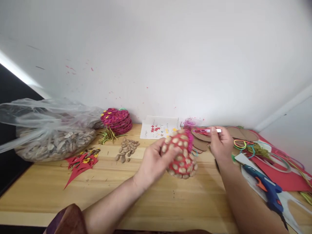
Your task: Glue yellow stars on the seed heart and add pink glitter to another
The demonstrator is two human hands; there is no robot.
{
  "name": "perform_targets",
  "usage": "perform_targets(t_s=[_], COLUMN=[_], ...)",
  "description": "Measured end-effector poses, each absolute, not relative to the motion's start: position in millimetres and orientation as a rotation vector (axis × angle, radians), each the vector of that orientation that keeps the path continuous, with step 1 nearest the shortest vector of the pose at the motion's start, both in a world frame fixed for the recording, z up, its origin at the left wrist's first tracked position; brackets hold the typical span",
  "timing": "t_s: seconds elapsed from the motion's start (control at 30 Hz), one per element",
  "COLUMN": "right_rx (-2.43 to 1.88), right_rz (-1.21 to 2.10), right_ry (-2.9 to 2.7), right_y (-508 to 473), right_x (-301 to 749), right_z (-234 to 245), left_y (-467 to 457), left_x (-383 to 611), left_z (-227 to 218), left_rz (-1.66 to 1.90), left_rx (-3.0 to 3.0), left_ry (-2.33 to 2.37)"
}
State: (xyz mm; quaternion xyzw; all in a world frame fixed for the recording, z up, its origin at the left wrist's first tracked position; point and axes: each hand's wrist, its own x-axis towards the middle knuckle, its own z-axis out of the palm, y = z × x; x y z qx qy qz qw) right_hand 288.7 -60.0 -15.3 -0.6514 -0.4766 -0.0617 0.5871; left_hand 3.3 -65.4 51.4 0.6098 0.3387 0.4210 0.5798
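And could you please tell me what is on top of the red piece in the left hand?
The red piece has many pale, nut-like bits spread over its visible face. The left hand covers part of it, and whatever lies there cannot be seen.

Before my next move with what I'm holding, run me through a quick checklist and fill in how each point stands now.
1. Left hand gripping the red piece covered in tan shells: ok.
2. Right hand holding the slim white-and-pink tool: ok, pinched with its pink end toward the piece.
3. Tool tip touching the piece: cannot tell; they look close, but one view hides the depth.
4. Space beside the right forearm free: not ok; a blue glue gun with an orange trigger lies close by.
5. Glue gun hot or cold: cannot tell.
6. Loose tan shells within view: ok, heaped on the wooden table.
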Motion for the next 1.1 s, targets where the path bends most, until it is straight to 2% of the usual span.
perform_targets(t_s=[0.13,0.23,0.43,0.7,1.1], right_rx=[-1.521,-1.587,-1.844,-2.153,-2.207], right_rz=[-0.167,-0.189,-0.18,-0.12,-0.14], right_ry=[-1.117,-1.144,-1.229,-1.346,-1.413], right_y=[-46,-27,18,44,44], right_x=[293,299,305,300,300], right_z=[1,12,18,9,14], left_y=[-42,-39,-37,-39,-32], left_x=[23,28,22,23,21], left_z=[-21,-43,-49,-46,-51], left_rz=[0.958,0.915,0.815,0.808,0.894], left_rx=[0.761,0.59,0.565,0.651,0.75], left_ry=[0.9,0.836,0.645,0.665,0.715])
